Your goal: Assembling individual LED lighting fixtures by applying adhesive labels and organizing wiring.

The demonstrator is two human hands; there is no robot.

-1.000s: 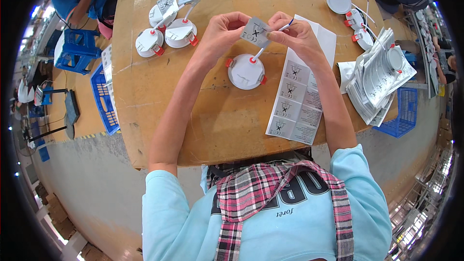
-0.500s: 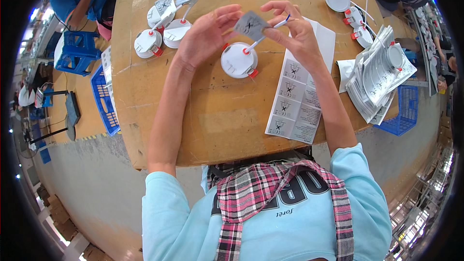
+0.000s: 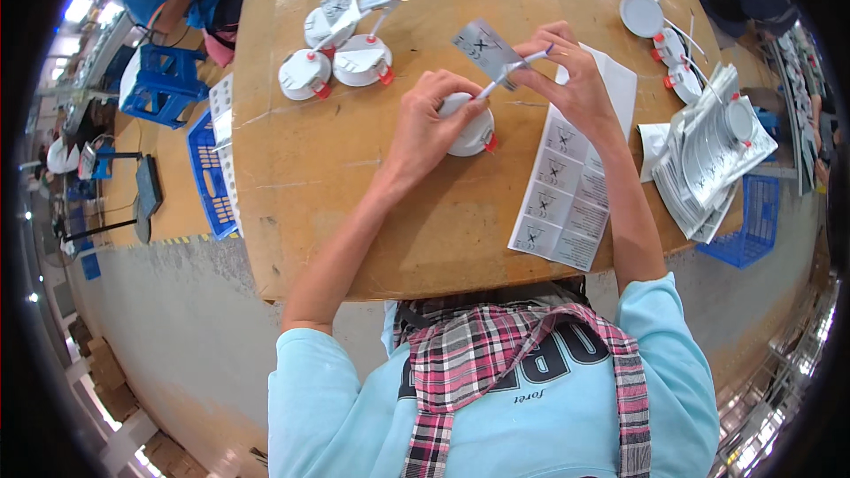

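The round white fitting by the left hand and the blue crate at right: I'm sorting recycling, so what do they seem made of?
White fitting: probably smooth plastic, judging by its even surface; painted metal is possible. Blue crate: likely moulded plastic, apparently matte, from uniform colour and grid of openings.

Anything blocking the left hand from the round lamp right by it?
Nothing visible. The left hand already overlaps the lamp, thumb and forefinger closed at the lower end of its white cable. The grey label, at the right hand's fingertips, sits farther up, not between them.
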